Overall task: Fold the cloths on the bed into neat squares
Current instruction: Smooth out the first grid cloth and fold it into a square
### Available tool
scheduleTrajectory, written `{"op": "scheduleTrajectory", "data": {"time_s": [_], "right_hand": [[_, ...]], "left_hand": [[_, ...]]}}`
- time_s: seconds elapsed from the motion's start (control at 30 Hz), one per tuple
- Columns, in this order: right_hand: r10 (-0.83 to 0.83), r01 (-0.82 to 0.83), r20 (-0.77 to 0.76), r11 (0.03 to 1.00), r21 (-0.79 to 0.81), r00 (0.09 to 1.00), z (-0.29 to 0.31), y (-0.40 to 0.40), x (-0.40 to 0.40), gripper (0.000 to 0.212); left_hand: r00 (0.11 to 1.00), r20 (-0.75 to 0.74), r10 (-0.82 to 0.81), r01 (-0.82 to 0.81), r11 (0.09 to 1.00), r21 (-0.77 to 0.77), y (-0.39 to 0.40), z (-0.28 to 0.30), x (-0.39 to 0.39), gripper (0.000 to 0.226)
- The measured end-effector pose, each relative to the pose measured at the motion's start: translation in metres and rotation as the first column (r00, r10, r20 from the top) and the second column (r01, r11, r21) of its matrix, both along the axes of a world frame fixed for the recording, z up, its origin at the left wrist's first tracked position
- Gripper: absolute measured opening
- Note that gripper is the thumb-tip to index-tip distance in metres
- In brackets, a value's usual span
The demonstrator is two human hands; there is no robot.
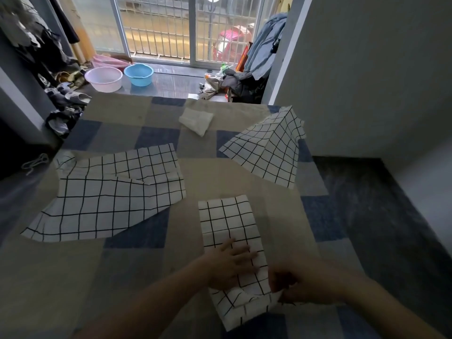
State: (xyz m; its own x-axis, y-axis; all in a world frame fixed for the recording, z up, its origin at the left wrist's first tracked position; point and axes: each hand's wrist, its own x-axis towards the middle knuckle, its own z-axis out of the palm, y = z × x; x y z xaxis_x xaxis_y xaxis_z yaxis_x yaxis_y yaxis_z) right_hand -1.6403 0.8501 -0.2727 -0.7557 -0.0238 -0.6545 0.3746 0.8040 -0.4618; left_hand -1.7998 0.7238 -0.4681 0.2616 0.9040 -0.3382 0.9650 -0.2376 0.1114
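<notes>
We're mid-fold on the narrow grid cloth [232,231], lying as a long strip near the bed's [137,270] near-right corner. Left hand [230,263] lies flat on it, fingers straight, pinning the middle. Right hand [293,285] is curled at the strip's right edge near its near end, pinching the fabric there, where a corner looks lifted; exact finger contact is blurred. Thin woven cotton by the look of it: light, limp, no stiffness, creases easily, slides over the bedcover. Our call: grip at corners or along an edge, keep one palm down as anchor, else the layers shift and the square goes crooked. Two more grid cloths wait unfolded: a large one [110,192] toward the left edge, wrinkled with a flap turned over, and another [266,148] at the right edge, partly riding up the wall. A small white folded cloth [195,121] sits near the far edge. Most of the job is still ahead.
</notes>
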Motion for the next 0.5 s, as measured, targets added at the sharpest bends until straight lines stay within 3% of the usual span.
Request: {"op": "scheduleTrajectory", "data": {"time_s": [0.33, 0.43, 0.5], "right_hand": [[-0.011, 0.012, 0.039, 0.999, -0.030, 0.999, -0.012, 0.026, -0.037, 0.017], [-0.102, 0.105, -0.092, 0.994, 0.031, 0.991, -0.032, 0.038, -0.055, 0.010], [-0.135, 0.156, -0.197, 0.983, 0.094, 0.971, -0.048, 0.045, -0.072, 0.003]], "left_hand": [[0.991, 0.134, -0.018, -0.007, 0.982, 0.188, 0.001, -0.022, 0.000, 0.055], [0.966, 0.161, 0.203, -0.233, 0.952, 0.198, -0.006, -0.011, -0.022, 0.065], [0.884, 0.209, 0.418, -0.455, 0.872, 0.181, -0.020, -0.016, -0.045, 0.066]]}}
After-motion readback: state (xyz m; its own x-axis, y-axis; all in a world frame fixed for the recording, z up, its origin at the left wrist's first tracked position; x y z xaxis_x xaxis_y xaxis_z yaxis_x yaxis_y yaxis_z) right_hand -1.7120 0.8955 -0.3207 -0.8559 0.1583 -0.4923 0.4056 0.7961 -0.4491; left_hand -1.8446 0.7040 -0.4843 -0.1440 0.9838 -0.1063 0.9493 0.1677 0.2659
